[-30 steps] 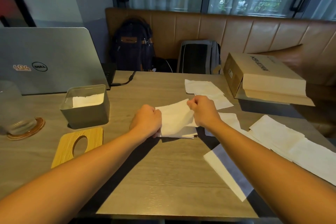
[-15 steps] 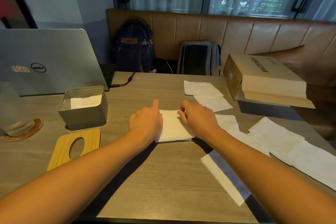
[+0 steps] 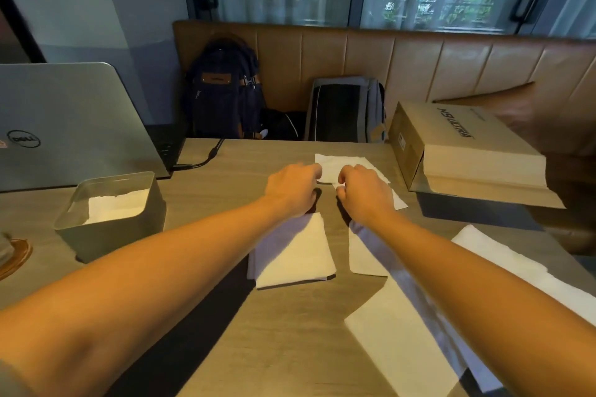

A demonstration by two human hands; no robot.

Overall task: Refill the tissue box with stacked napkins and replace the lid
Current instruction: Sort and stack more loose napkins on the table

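Note:
The grey tissue box (image 3: 113, 229) stands open at the left, with white napkins (image 3: 117, 205) inside it. A folded napkin (image 3: 296, 255) lies flat on the table between my forearms. Both hands reach past it to a flat napkin (image 3: 342, 164) farther back. My left hand (image 3: 292, 190) has curled fingers at that napkin's near left corner. My right hand (image 3: 364, 192) pinches its near edge. The wooden lid is out of sight, likely behind my left forearm.
Several more napkins lie at the right: (image 3: 367, 255), (image 3: 403, 342), (image 3: 516, 267). A cardboard box (image 3: 467, 151) sits at the back right and an open laptop (image 3: 64, 126) at the back left. A coaster (image 3: 13, 255) is at the left edge. Two backpacks (image 3: 225, 90) rest on the bench.
Both hands let go of the folded napkin, which now lies flat, and moved forward to the far napkin's near edge.

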